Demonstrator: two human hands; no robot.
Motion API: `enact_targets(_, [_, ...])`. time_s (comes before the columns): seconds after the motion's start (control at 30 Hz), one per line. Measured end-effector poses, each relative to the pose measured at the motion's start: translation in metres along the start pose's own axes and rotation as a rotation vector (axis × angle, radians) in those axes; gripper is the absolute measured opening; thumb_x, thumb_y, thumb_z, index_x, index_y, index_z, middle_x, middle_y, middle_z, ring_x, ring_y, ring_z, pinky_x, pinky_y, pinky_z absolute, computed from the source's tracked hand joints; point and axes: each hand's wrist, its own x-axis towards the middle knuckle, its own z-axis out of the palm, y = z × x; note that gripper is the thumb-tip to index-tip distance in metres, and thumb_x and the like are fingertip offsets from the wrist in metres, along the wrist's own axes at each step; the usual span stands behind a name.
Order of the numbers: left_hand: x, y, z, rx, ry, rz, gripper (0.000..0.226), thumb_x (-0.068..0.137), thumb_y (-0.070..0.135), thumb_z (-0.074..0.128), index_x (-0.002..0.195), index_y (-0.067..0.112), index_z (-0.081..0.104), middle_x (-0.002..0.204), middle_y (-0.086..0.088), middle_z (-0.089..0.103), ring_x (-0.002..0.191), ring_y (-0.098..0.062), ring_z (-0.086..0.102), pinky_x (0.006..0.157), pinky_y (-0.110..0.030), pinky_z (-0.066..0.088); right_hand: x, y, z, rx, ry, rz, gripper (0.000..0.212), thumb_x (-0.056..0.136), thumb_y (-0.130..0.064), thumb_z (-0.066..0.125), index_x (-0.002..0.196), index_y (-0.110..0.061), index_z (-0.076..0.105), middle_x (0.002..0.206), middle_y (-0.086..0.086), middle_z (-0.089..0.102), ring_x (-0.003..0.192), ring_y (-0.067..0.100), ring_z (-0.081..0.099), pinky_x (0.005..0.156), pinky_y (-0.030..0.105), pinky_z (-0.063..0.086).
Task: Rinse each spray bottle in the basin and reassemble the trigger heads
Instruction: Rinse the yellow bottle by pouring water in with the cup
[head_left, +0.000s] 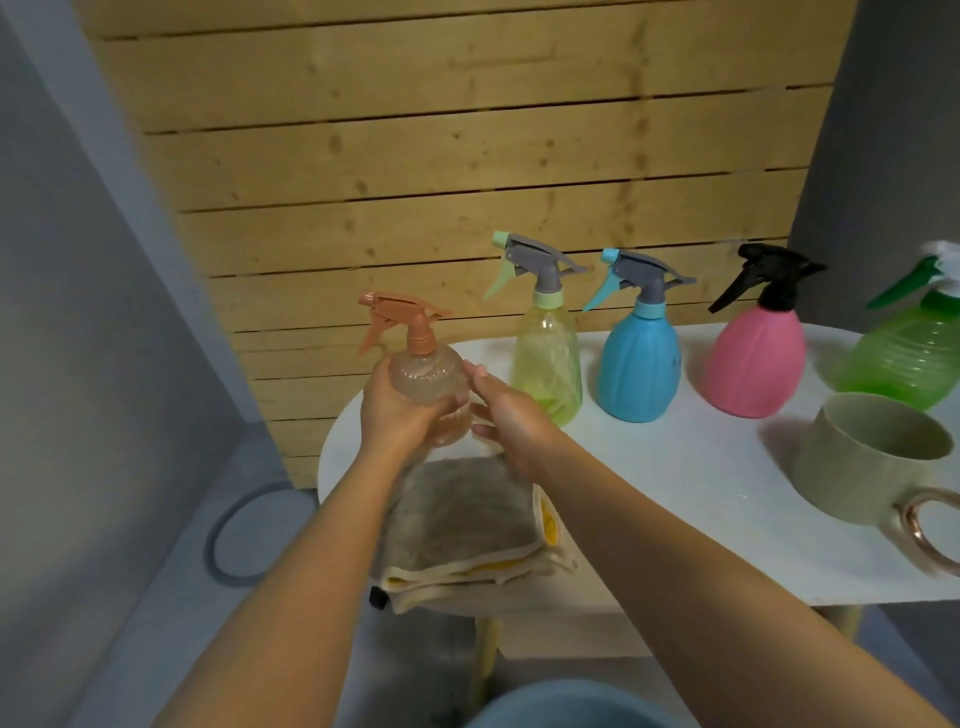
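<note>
One clear peach-tinted bottle (429, 391), head on.

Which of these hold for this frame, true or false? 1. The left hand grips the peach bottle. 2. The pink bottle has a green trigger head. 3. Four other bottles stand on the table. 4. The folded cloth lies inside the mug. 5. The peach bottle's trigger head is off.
1. True: the left hand grips the peach bottle.
2. False: the pink bottle has a black head.
3. True, on the table.
4. False: the cloth lies on the table, apart from the mug.
5. False: it is on.
</note>
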Motion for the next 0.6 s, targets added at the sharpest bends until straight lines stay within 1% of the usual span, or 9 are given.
enact_targets(0.1, [0.002, -0.004, 0.002, -0.005, -0.031, -0.007, 0.069, 0.059, 0.019, 0.088, 0.115, 0.026, 0.048, 0.101, 0.012, 0.062, 0.096, -0.014, 0.06, 0.07, -0.021, 0.042, -0.003, 0.0, -0.002, -0.075, 0.062, -0.032, 0.033, 0.099, -0.035, 0.038, 0.123, -0.023, 0.058, 0.112, -0.003, 0.061, 0.11, 0.019, 0.056, 0.101, 0.039, 0.043])
enact_targets(0.13, [0.002, -0.003, 0.001, 0.009, -0.045, -0.015, 0.078, 0.06, 0.022, 0.088, 0.125, 0.022, 0.045, 0.11, 0.008, 0.061, 0.103, -0.016, 0.059, 0.073, -0.023, 0.042, -0.005, -0.001, -0.003, -0.109, 0.155, -0.065, 0.027, 0.097, -0.03, 0.044, 0.113, -0.018, 0.062, 0.111, -0.001, 0.064, 0.109, 0.02, 0.058, 0.098, 0.037, 0.046])
enact_targets(0.2, [-0.002, 0.001, 0.001, 0.033, -0.051, -0.041, 0.092, 0.065, 0.029, 0.085, 0.14, 0.017, 0.033, 0.126, 0.001, 0.055, 0.117, -0.022, 0.053, 0.084, -0.027, 0.042, -0.011, 0.002, -0.008, -0.081, 0.425, -0.144, 0.01, 0.091, -0.021, 0.054, 0.098, -0.016, 0.058, 0.099, 0.001, 0.064, 0.092, 0.016, 0.061, 0.078, 0.023, 0.047])
enact_targets(0.23, [-0.005, 0.003, 0.002, 0.044, -0.028, -0.054, 0.097, 0.067, 0.032, 0.084, 0.144, 0.015, 0.027, 0.135, -0.003, 0.05, 0.124, -0.025, 0.049, 0.091, -0.03, 0.041, -0.017, 0.002, -0.009, -0.053, 0.544, -0.181, 0.01, 0.089, -0.019, 0.058, 0.097, -0.015, 0.053, 0.094, 0.0, 0.06, 0.085, 0.014, 0.058, 0.069, 0.018, 0.043])
enact_targets(0.27, [-0.01, 0.008, 0.003, 0.054, 0.011, -0.067, 0.098, 0.07, 0.033, 0.082, 0.146, 0.013, 0.024, 0.141, -0.007, 0.044, 0.129, -0.028, 0.044, 0.095, -0.032, 0.039, -0.021, 0.002, -0.012, -0.055, 0.644, -0.228, 0.019, 0.087, -0.019, 0.063, 0.099, -0.014, 0.049, 0.094, 0.001, 0.055, 0.085, 0.015, 0.055, 0.068, 0.017, 0.041])
enact_targets(0.37, [-0.024, 0.021, 0.006, 0.044, 0.161, -0.074, 0.081, 0.072, 0.035, 0.08, 0.134, 0.008, 0.035, 0.137, -0.012, 0.038, 0.125, -0.031, 0.042, 0.094, -0.035, 0.04, -0.021, 0.004, -0.019, -0.208, 0.827, -0.317, 0.052, 0.077, -0.023, 0.076, 0.116, -0.008, 0.045, 0.114, 0.008, 0.048, 0.108, 0.022, 0.045, 0.092, 0.032, 0.041])
enact_targets(0.43, [-0.029, 0.025, 0.008, 0.05, 0.199, -0.075, 0.067, 0.073, 0.037, 0.078, 0.123, 0.01, 0.042, 0.131, -0.011, 0.038, 0.122, -0.03, 0.041, 0.09, -0.034, 0.041, -0.014, 0.0, -0.023, -0.267, 0.846, -0.282, 0.072, 0.074, -0.027, 0.078, 0.131, -0.008, 0.04, 0.131, 0.009, 0.044, 0.123, 0.024, 0.038, 0.104, 0.036, 0.033])
enact_targets(0.5, [-0.032, 0.027, 0.01, 0.075, 0.194, -0.074, 0.061, 0.074, 0.041, 0.077, 0.118, 0.012, 0.045, 0.13, -0.011, 0.038, 0.122, -0.029, 0.04, 0.088, -0.032, 0.039, -0.006, -0.002, -0.028, -0.311, 0.803, -0.241, 0.082, 0.074, -0.032, 0.078, 0.141, -0.012, 0.033, 0.142, 0.005, 0.04, 0.131, 0.024, 0.032, 0.108, 0.038, 0.027])
enact_targets(0.6, [-0.036, 0.03, 0.011, 0.094, 0.195, -0.072, 0.059, 0.075, 0.043, 0.075, 0.117, 0.014, 0.047, 0.129, -0.01, 0.037, 0.122, -0.029, 0.04, 0.092, -0.035, 0.043, 0.004, -0.005, -0.033, -0.442, 0.759, -0.194, 0.083, 0.077, -0.038, 0.074, 0.144, -0.018, 0.03, 0.145, 0.002, 0.038, 0.132, 0.026, 0.031, 0.108, 0.039, 0.026])
